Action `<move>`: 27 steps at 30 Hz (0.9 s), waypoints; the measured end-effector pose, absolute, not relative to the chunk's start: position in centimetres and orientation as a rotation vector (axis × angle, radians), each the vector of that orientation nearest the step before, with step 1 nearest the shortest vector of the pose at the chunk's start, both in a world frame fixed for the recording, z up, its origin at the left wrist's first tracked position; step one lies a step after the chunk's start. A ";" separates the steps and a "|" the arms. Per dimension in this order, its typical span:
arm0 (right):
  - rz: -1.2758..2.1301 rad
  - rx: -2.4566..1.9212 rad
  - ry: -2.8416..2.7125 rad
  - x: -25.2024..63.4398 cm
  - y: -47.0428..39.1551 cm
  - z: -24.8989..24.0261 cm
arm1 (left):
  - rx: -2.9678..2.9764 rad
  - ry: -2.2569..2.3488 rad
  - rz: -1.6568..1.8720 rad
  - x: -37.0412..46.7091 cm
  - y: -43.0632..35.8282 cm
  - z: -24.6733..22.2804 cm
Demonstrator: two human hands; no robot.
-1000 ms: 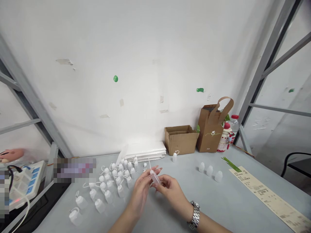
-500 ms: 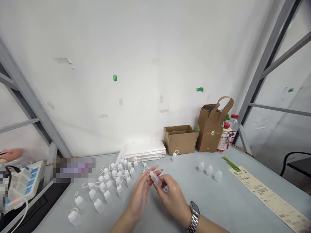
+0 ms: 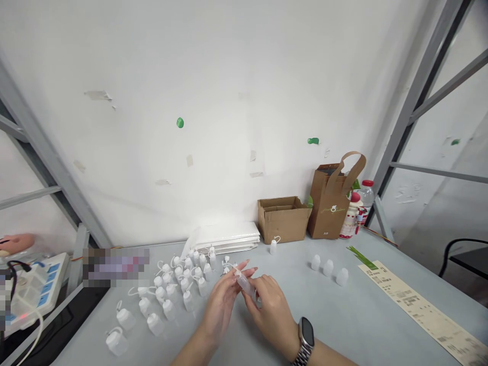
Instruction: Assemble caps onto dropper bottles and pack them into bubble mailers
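A small translucent bottle [image 3: 246, 284] is tilted between my two hands near the front middle of the grey table [image 3: 297, 310]. My left hand [image 3: 223, 302] has its fingers round the bottle's top end. The lower end is pinched by my right hand [image 3: 270, 310], which wears a watch. Left of my hands stand several small white bottles [image 3: 168, 309], many with looped strips at their caps. Small white pieces [image 3: 226, 264] lie just behind my left fingers. Several more bottles [image 3: 328, 268] stand to the right, and one with a loop [image 3: 273, 247] stands before the cardboard box.
White flat packets [image 3: 224, 238] are stacked at the wall beside the open cardboard box [image 3: 285, 223]. A brown paper bag [image 3: 328, 213] and a red-capped bottle [image 3: 366, 195] stand behind right. A long printed paper [image 3: 419, 310] lies right. A power strip [image 3: 46, 290] is far left.
The fingers of my right hand have shifted around the lower end of the bottle, and my right wrist has turned slightly. A white strip now shows at the bottle's top end.
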State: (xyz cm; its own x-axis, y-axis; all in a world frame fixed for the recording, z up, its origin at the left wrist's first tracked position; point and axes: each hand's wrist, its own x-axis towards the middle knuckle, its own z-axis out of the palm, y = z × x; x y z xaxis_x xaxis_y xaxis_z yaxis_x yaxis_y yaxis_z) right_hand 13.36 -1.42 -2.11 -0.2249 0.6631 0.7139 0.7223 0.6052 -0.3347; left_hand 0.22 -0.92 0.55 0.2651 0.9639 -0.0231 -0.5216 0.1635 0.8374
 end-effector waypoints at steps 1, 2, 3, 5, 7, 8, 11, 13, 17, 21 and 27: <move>-0.139 -1.091 -1.951 13.3 -1.4 -2.1 | 0.815 0.655 1.172 0.2 -0.9 0.5; -0.192 -1.083 -1.960 13.3 -1.3 -2.1 | 0.799 0.648 1.169 0.2 -0.9 0.4; -0.240 -1.075 -1.971 13.3 -1.3 -2.2 | 0.783 0.641 1.166 0.3 -0.9 0.4; -0.315 -1.069 -1.992 13.3 -1.2 -2.2 | 0.758 0.633 1.159 0.3 -0.8 0.2; -0.357 -1.066 -2.010 13.2 -1.1 -2.3 | 0.734 0.633 1.154 0.4 -0.8 0.1; -0.368 -1.066 -2.016 13.2 -1.1 -2.4 | 0.722 0.633 1.151 0.4 -0.7 0.0; -0.381 -1.074 -2.028 13.1 -1.1 -2.4 | 0.692 0.637 1.144 0.4 -0.7 -0.2; -0.384 -1.078 -2.025 13.1 -1.2 -2.4 | 0.680 0.631 1.142 0.4 -0.7 -0.4; -0.364 -1.084 -1.996 13.1 -1.2 -2.2 | 0.671 0.605 1.138 0.4 -0.6 -0.5; -0.304 -1.099 -1.989 13.2 -1.2 -2.3 | 0.669 0.605 1.133 0.5 -0.6 -0.5; -0.222 -1.090 -2.044 13.2 -1.5 -2.3 | 0.647 0.555 1.133 0.7 -0.6 -0.3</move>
